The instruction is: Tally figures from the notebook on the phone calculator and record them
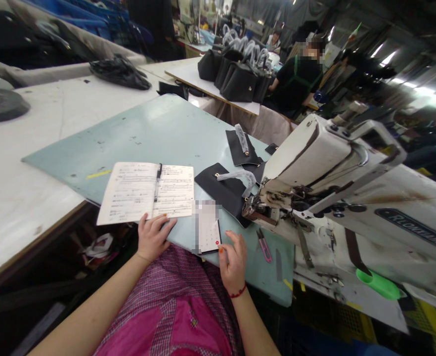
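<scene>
- From my remote seat, I see the left hand (154, 238) at the lower centre-left of the frame, loosely open with fingers slightly bent, fingertips on the bottom edge of the notebook; it grips nothing.
- I see the right hand (234, 259) just below the centre of the frame, partly open, thumb and forefinger apart, nothing clasped between them. The thumb is at the lower right edge of the smartphone; I cannot tell whether it presses the glass.
- The smartphone (207, 235) lies face up near the front edge of the desk (144, 131), between the two hands, its screen lit and partly blurred out.
- The handwritten notebook (131, 193) lies open left of the phone, with a black-capped pen (155, 193) along its fold.
- Right of the notebook, I make out a black bag panel (221, 190) with a plastic-wrapped handle (240, 174); a similar panel (236, 146) lies above it.
- Pink-handled thread snips (265, 248) lie right of the right hand, beside a thin grey strip (279, 264).
- A white sewing machine (351, 183) fills the right of my view, with a green scoop-shaped holder (379, 285) at lower right.
- Toward the upper centre-right, black handbags (236, 74) stand grouped near a co-worker (299, 79) in dark clothing.
</scene>
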{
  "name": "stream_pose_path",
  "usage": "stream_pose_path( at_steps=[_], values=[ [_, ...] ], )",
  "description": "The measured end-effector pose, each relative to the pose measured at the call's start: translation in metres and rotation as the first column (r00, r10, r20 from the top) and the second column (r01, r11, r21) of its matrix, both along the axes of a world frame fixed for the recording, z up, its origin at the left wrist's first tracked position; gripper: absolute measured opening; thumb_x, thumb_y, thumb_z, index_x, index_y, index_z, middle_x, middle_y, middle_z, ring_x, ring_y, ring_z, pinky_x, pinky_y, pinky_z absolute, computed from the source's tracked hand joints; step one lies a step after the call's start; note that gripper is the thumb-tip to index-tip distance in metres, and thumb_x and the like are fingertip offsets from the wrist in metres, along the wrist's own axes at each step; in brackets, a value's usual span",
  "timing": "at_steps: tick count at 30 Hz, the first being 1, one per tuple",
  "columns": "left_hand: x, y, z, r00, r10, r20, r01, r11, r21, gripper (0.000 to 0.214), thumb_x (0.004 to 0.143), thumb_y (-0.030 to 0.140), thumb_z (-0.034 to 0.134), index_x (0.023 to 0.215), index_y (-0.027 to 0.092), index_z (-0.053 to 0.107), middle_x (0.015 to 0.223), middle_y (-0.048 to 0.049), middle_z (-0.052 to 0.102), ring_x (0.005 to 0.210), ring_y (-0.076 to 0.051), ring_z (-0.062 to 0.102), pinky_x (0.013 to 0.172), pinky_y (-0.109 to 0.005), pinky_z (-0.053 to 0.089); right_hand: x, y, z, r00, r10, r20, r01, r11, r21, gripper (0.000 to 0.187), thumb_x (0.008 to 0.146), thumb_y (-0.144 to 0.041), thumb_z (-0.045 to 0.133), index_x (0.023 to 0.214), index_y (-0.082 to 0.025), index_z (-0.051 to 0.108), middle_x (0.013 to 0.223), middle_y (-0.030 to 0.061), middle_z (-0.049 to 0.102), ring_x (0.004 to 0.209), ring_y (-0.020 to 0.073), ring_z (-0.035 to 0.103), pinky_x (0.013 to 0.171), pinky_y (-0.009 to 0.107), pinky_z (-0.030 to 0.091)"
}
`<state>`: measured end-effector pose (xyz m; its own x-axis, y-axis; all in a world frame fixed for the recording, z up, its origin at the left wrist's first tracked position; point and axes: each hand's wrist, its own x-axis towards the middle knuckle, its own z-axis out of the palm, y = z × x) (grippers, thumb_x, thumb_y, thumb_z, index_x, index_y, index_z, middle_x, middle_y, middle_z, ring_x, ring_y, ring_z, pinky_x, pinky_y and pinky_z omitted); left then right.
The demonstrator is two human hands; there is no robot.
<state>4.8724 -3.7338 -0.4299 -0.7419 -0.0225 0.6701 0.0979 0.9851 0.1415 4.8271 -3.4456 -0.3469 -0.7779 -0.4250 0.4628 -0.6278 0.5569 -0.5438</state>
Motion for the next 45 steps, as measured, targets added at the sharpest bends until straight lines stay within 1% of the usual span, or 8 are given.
stream_pose_path(
  at_steps=[5,14,20,31,35,38,42,45],
  values=[
    [0.0,0.001,0.002,1.0,0.009,0.013,-0.009,1.0,0.008,0.049,0.076,0.029,0.062,0.125,0.027,0.057,0.111,-0.0102,0.06,0.113,-0.029,0.052,0.114,-0.056,0.016,-0.001,0.001,-0.002,1.0,0.011,-0.012,-0.011,1.0,-0.009,0.019,0.093,-0.018,0.044,0.085,-0.019,0.061,0.126,0.0086,0.054,0.124,0.0231,0.046,0.111,0.051,0.03],
    [0.002,0.003,0.006,0.997,0.052,0.049,-0.049,0.997,-0.052,0.045,0.075,0.027,0.063,0.12,0.023,0.06,0.112,-0.0106,0.059,0.113,-0.029,0.052,0.112,-0.058,0.02,-0.001,0.0,-0.002,1.0,0.019,-0.014,-0.019,1.0,0.011,0.017,0.092,-0.017,0.047,0.1,-0.02,0.062,0.128,0.0091,0.052,0.124,0.0238,0.044,0.109,0.051,0.032],
    [0.002,0.002,0.006,0.997,0.05,0.052,-0.047,0.997,-0.065,0.045,0.076,0.027,0.062,0.12,0.022,0.06,0.112,-0.011,0.059,0.112,-0.029,0.052,0.111,-0.059,0.02,-0.001,-0.001,-0.004,0.999,-0.041,-0.002,0.041,0.999,0.008,0.02,0.092,-0.021,0.048,0.11,-0.019,0.058,0.131,0.0119,0.05,0.124,0.0248,0.044,0.104,0.049,0.038],
    [0.002,0.003,0.009,0.997,0.045,0.058,-0.042,0.997,-0.063,0.043,0.078,0.028,0.061,0.121,0.023,0.06,0.112,-0.0108,0.06,0.113,-0.028,0.052,0.112,-0.057,0.019,-0.001,-0.004,0.001,0.999,-0.034,0.024,0.033,0.998,0.056,0.019,0.093,-0.022,0.047,0.105,-0.019,0.061,0.129,0.0119,0.05,0.123,0.0251,0.045,0.105,0.049,0.037],
    [0.002,0.002,0.012,0.998,0.018,0.054,-0.015,0.998,-0.057,0.043,0.081,0.029,0.06,0.123,0.024,0.058,0.12,-0.0103,0.06,0.116,-0.028,0.05,0.113,-0.057,0.018,-0.002,-0.001,0.0,0.997,-0.058,0.047,0.058,0.998,0.001,0.02,0.093,-0.023,0.047,0.107,-0.018,0.061,0.129,0.0118,0.051,0.123,0.0238,0.045,0.104,0.047,0.038],
    [0.003,0.002,0.014,0.997,-0.003,0.071,0.007,0.998,-0.06,0.044,0.083,0.03,0.058,0.127,0.024,0.056,0.13,-0.0101,0.055,0.118,-0.029,0.049,0.114,-0.057,0.016,-0.002,0.017,0.001,0.989,-0.119,0.093,0.126,0.989,-0.077,0.023,0.095,-0.024,0.044,0.11,-0.018,0.06,0.127,0.0119,0.054,0.121,0.0218,0.048,0.103,0.044,0.041],
    [0.007,0.001,0.02,0.989,-0.031,0.143,0.035,0.999,-0.028,0.047,0.084,0.029,0.056,0.131,0.025,0.052,0.137,-0.0095,0.051,0.124,-0.029,0.044,0.115,-0.057,0.013,-0.003,0.04,0.015,0.979,-0.152,0.134,0.163,0.984,-0.077,0.023,0.095,-0.026,0.044,0.11,-0.018,0.06,0.116,0.0106,0.06,0.112,0.021,0.055,0.099,0.042,0.045],
    [0.011,0.001,0.027,0.974,-0.05,0.22,0.052,0.999,-0.003,0.047,0.085,0.03,0.056,0.131,0.026,0.053,0.139,-0.009,0.048,0.13,-0.028,0.039,0.117,-0.056,0.01,-0.012,0.019,0.038,0.99,-0.03,0.141,0.039,0.997,-0.059,0.022,0.095,-0.027,0.045,0.109,-0.018,0.061,0.11,0.0093,0.064,0.105,0.0203,0.058,0.093,0.038,0.048]
  ],
)
